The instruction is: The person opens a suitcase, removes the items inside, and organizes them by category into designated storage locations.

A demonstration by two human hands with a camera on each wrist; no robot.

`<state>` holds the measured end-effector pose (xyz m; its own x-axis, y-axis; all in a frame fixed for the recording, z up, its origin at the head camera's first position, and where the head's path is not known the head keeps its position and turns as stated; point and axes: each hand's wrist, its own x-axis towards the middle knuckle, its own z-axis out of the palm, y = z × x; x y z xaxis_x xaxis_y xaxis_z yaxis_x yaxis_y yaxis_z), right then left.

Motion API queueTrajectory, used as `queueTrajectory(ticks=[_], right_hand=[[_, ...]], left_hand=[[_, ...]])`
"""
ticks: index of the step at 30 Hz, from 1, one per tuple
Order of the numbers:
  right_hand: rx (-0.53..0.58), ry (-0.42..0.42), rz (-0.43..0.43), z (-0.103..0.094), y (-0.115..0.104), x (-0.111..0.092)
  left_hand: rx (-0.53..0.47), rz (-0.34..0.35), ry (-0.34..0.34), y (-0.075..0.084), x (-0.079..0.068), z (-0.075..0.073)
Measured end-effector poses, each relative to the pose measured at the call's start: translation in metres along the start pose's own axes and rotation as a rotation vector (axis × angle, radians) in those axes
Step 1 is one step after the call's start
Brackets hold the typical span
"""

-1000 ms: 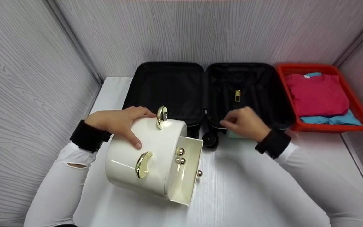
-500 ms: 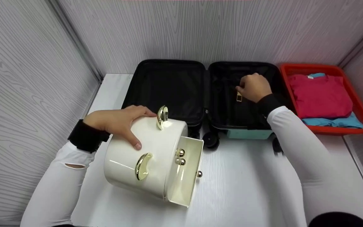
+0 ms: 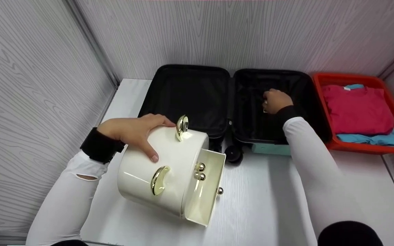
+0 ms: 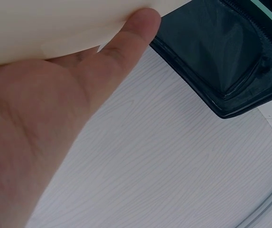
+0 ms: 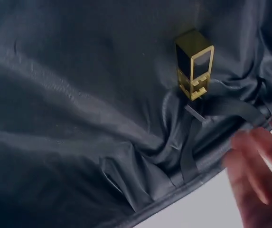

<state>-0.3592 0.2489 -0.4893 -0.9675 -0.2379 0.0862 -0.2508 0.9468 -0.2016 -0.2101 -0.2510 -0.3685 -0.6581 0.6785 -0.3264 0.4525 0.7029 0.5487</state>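
A glossy cream drawer box [image 3: 169, 150] with a rounded body and gold crescent handles stands in front of the suitcase. Its drawer [image 3: 202, 201] is pulled out on the right side and shows gold ball knobs. My left hand [image 3: 135, 131] rests across the top of the box, thumb and fingers spread. Inside the right half of the open black-lined suitcase [image 3: 186, 99], my right hand [image 3: 276, 101] hovers at a small gold-and-black rectangular case [image 5: 195, 61]. In the right wrist view its blurred fingers [image 5: 252, 161] are apart from that case.
At the far right sits a red basket [image 3: 368, 149] with a folded pink garment [image 3: 359, 111] over a blue one [image 3: 375, 139]. A black suitcase wheel [image 3: 233, 154] lies close beside the box's drawer. Wood-patterned panels [image 3: 204, 34] enclose the white table [image 3: 251, 205].
My right hand has moved from the suitcase's front edge into its right half, to the gold-and-black case. The left hand and the cream box stay where they are.
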Motion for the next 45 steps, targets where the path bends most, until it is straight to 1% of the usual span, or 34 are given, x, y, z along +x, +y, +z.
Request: queueTrajectory(ticks=[6, 9, 12, 14, 16, 18, 20, 22, 26, 28, 29, 31, 33, 35, 40, 42, 45], right_hand=[[0.009, -0.313, 0.071, 0.001, -0.006, -0.016], [0.004, -0.46, 0.087, 0.006, -0.006, -0.022], [-0.018, -0.563, 0.064, 0.011, -0.002, -0.023], [-0.04, -0.585, 0.045, 0.011, -0.001, -0.023], [-0.052, -0.568, 0.042, 0.009, 0.001, -0.023], [-0.042, -0.517, 0.065, 0.006, 0.002, -0.024], [-0.012, -0.437, 0.088, 0.003, 0.004, -0.023], [0.015, -0.347, 0.09, 0.0, 0.007, -0.022], [0.079, -0.126, 0.061, -0.003, 0.011, -0.019], [0.107, -0.037, 0.04, -0.005, 0.009, -0.019], [0.122, 0.0, 0.028, -0.007, 0.008, -0.02], [0.151, 0.046, 0.004, -0.012, 0.001, -0.025], [0.183, 0.067, -0.019, -0.019, -0.009, -0.032], [0.222, 0.081, -0.061, -0.025, -0.02, -0.04], [0.346, 0.116, -0.242, -0.032, -0.052, -0.064], [0.402, 0.112, -0.306, -0.033, -0.069, -0.075], [0.483, 0.058, -0.38, -0.029, -0.098, -0.094]], left_hand=[[0.01, 0.016, -0.008, 0.0, 0.004, -0.001], [0.022, 0.017, -0.016, 0.0, 0.006, -0.001], [0.032, 0.019, -0.021, 0.0, 0.008, 0.0], [0.027, 0.011, -0.022, 0.001, 0.008, -0.001], [0.019, 0.0, -0.023, 0.002, 0.008, -0.001], [0.011, -0.014, -0.024, 0.002, 0.008, -0.001], [0.005, -0.02, -0.025, 0.002, 0.008, -0.002], [0.003, -0.017, -0.023, 0.002, 0.009, -0.002], [0.003, 0.001, -0.015, 0.0, 0.011, -0.004], [0.01, 0.008, -0.013, -0.002, 0.013, -0.004], [0.012, 0.008, -0.013, -0.002, 0.014, -0.005], [0.019, 0.005, -0.014, -0.003, 0.015, -0.006], [0.024, 0.001, -0.016, -0.004, 0.016, -0.007], [0.028, -0.001, -0.018, -0.004, 0.018, -0.008], [0.039, 0.007, -0.016, -0.003, 0.021, -0.011], [0.041, 0.008, -0.015, -0.004, 0.021, -0.013], [0.042, 0.009, -0.016, -0.005, 0.021, -0.015]])
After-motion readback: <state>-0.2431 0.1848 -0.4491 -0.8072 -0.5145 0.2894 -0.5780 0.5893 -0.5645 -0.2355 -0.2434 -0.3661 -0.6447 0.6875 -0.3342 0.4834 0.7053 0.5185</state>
